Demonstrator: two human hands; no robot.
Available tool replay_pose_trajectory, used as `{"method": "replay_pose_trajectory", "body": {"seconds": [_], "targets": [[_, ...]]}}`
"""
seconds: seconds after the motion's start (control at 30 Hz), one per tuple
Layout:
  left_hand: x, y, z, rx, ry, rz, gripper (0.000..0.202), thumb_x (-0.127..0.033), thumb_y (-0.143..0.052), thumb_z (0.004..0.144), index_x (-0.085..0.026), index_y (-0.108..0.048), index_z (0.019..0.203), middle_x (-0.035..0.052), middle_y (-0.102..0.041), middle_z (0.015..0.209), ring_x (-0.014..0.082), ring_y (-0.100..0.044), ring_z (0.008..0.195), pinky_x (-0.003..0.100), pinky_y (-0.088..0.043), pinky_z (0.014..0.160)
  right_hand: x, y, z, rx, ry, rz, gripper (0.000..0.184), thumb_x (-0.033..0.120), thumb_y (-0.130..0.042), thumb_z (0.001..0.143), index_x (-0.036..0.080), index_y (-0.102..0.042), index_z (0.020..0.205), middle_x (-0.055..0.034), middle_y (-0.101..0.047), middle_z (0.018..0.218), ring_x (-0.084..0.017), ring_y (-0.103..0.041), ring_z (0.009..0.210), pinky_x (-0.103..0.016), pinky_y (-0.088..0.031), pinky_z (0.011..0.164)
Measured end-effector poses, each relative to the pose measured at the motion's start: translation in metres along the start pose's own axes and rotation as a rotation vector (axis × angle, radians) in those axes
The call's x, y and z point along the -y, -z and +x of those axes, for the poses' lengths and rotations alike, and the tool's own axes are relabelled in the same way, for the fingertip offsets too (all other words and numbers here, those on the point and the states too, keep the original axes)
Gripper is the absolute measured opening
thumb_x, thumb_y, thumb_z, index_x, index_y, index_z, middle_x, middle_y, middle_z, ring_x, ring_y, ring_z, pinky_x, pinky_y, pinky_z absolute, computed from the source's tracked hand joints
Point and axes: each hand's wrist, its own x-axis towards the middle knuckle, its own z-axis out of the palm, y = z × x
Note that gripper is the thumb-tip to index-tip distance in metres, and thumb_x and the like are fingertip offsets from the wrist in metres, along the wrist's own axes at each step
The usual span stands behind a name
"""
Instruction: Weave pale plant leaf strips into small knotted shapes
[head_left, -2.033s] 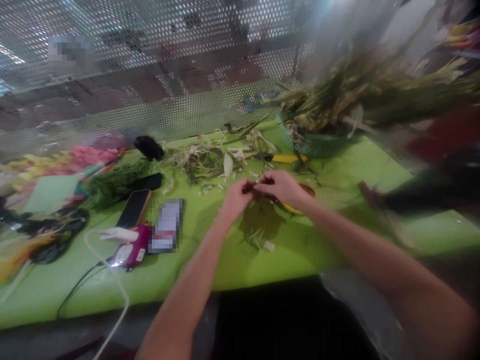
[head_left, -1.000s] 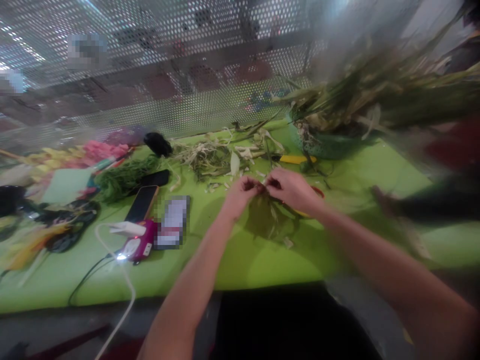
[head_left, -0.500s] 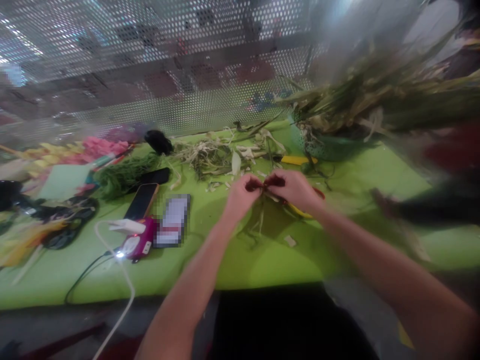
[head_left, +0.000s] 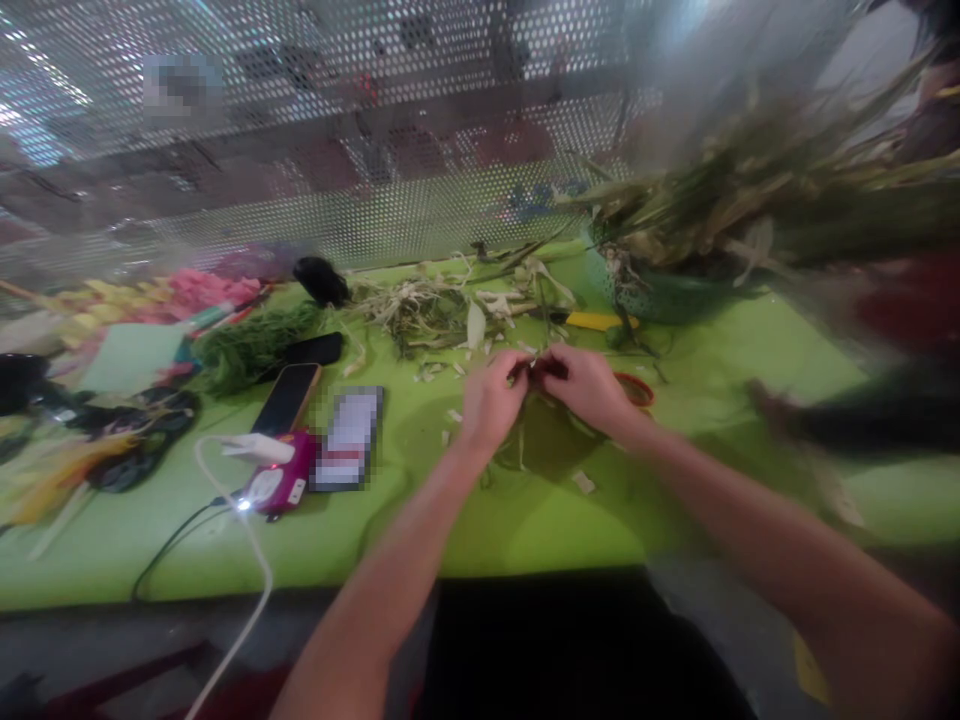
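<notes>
My left hand (head_left: 495, 392) and my right hand (head_left: 579, 385) meet fingertip to fingertip above the green tabletop. Both pinch a thin plant stalk, most of it hidden by the fingers; pale strands (head_left: 523, 440) dangle beneath. Just beyond the hands lies a heap of dry stalks, roots and leaves (head_left: 420, 310). A yellow-handled tool (head_left: 592, 320), perhaps a knife, rests behind my right hand. Beside that wrist is an orange-red ring-shaped thing (head_left: 636, 390), partly covered by the arm.
A green perforated basket (head_left: 660, 300) piled with long leafy stalks (head_left: 720, 200) stands at the right back. To the left are a lit phone (head_left: 349, 440), a dark phone (head_left: 289, 400), a magenta power strip (head_left: 285, 480) with a white cable, and green netting (head_left: 251, 350). Perforated metal panels (head_left: 420, 220) rise behind.
My hands have drawn slightly closer together, still pinching the stalk. My right hand has shifted a little, leaving more of the orange-red ring showing.
</notes>
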Motion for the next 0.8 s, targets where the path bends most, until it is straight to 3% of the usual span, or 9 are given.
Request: {"method": "replay_pose_trajectory", "body": {"seconds": [0.3,0.4,0.5,0.8], "targets": [[0.001,0.003,0.001,-0.011,-0.050,0.003,0.011,-0.017,-0.057,0.084,-0.021,-0.066,0.089,0.0058,-0.065,0.091,0.0185,-0.058,0.088,0.032,-0.046,0.082,-0.008,-0.003,0.004,-0.034,-0.079,0.333,0.017,0.024,-0.059,0.080,0.018,-0.066,0.095,-0.0011,-0.069,0.078,-0.014,-0.062,0.069,-0.025,-0.044,0.064],[0.002,0.002,0.001,-0.032,-0.082,-0.019,0.009,-0.019,-0.057,0.085,-0.020,-0.066,0.088,0.0062,-0.063,0.092,0.0187,-0.058,0.091,0.032,-0.046,0.084,-0.008,-0.002,0.005,0.023,-0.094,0.381,0.019,0.023,-0.060,0.079,0.018,-0.068,0.095,-0.0006,-0.069,0.075,-0.013,-0.060,0.064,-0.024,-0.043,0.061],[-0.001,0.001,0.001,-0.046,-0.105,-0.038,0.008,-0.020,-0.059,0.085,-0.021,-0.066,0.086,0.0059,-0.061,0.092,0.0183,-0.057,0.090,0.032,-0.046,0.082,-0.007,0.000,0.005,0.040,-0.068,0.344,0.018,0.022,-0.061,0.078,0.018,-0.070,0.092,-0.0010,-0.071,0.077,-0.014,-0.060,0.065,-0.025,-0.044,0.062],[-0.002,0.001,0.001,-0.038,-0.080,-0.059,0.010,-0.011,-0.058,0.082,-0.019,-0.065,0.084,0.0046,-0.060,0.089,0.0162,-0.056,0.085,0.029,-0.046,0.077,0.001,0.011,0.003,-0.078,0.046,0.058,0.014,0.015,-0.056,0.079,0.019,-0.067,0.087,-0.0028,-0.070,0.082,-0.017,-0.062,0.074,-0.027,-0.043,0.067]]}}
